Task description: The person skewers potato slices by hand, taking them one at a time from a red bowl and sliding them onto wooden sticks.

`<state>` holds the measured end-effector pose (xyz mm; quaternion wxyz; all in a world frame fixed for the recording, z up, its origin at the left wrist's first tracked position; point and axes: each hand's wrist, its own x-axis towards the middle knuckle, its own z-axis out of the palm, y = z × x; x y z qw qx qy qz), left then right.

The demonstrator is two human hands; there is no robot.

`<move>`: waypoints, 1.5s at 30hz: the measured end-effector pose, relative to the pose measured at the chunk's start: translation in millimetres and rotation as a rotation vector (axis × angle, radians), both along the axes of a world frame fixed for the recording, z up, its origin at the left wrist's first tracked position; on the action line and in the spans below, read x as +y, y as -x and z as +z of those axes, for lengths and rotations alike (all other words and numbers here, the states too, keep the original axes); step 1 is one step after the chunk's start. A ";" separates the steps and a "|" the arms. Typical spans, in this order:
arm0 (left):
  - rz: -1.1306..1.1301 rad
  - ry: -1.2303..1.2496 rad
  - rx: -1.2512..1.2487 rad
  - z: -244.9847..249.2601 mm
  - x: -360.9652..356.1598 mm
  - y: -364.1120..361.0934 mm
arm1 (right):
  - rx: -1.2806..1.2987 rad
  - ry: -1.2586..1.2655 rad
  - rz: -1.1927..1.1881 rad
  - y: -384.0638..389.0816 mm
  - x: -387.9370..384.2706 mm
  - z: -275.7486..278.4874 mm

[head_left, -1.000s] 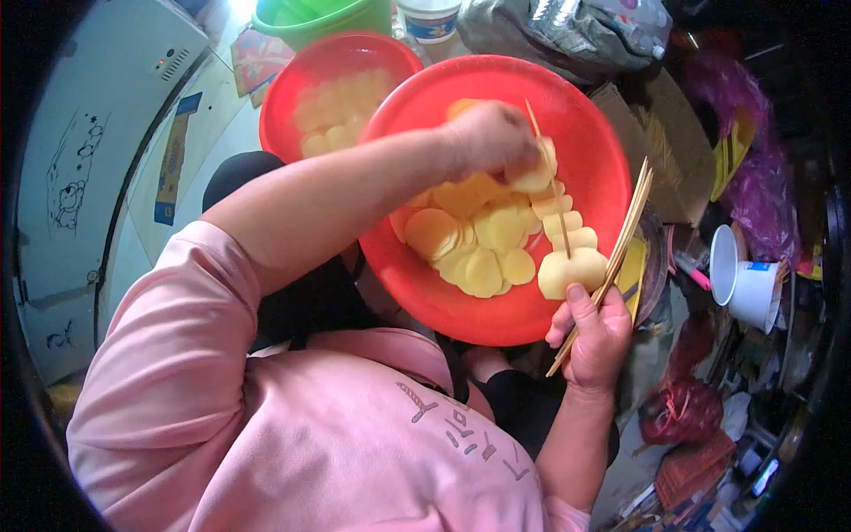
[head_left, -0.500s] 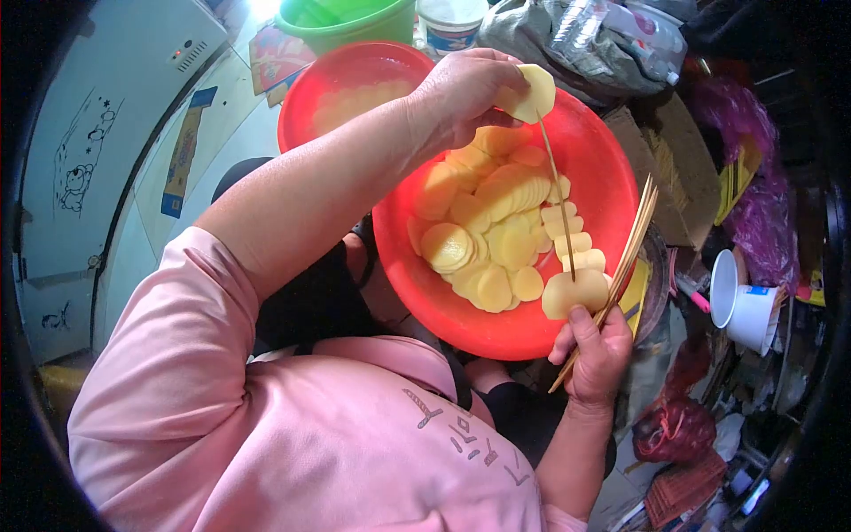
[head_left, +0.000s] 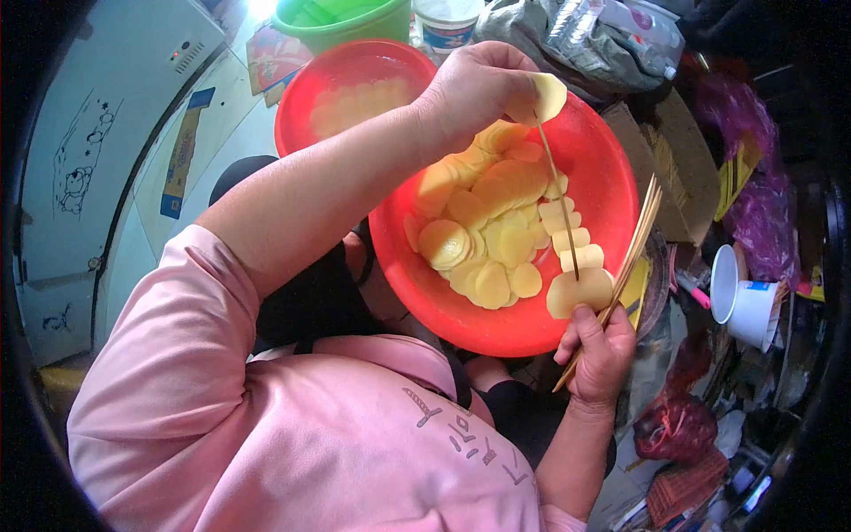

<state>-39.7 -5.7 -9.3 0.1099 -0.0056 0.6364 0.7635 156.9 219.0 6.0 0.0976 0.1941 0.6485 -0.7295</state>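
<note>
My left hand, raised over the far side of a red basin, pinches a pale yellow potato slice at the upper end of a thin wooden skewer. That skewer runs down to another potato slice, which lies against the thumb of my right hand. My right hand is closed around a bundle of bare skewers slanting up to the right. Just beyond the lower slice, several slices sit in a row along the skewer. A heap of potato slices fills the basin's middle.
Behind, a second red basin holds more pale slices, with a green tub and a white bucket past it. To the right are a cardboard box, purple plastic, a white cup and a red net bag.
My left hand has shifted slightly right with its slice. The lower slice at my right hand has turned a little more face-on. Both hands keep their hold.
</note>
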 end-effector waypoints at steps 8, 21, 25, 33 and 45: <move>0.108 -0.104 -0.056 4.2 5.6 -3.7 | 0.015 -0.017 -0.018 -1.1 0.2 -1.1; 0.034 -0.109 -0.034 8.6 12.3 -19.0 | 0.006 -0.061 -0.022 0.1 -0.9 -0.4; 0.065 -0.151 -0.177 14.0 14.1 -22.7 | -0.004 -0.101 -0.012 -0.2 -1.6 -0.3; -0.073 -0.246 -0.315 12.4 6.3 -11.8 | 0.005 -0.095 0.035 -2.4 1.1 -1.3; -0.447 0.029 -0.332 -3.9 38.8 -54.0 | 0.022 -0.028 -0.036 2.4 -6.1 -7.1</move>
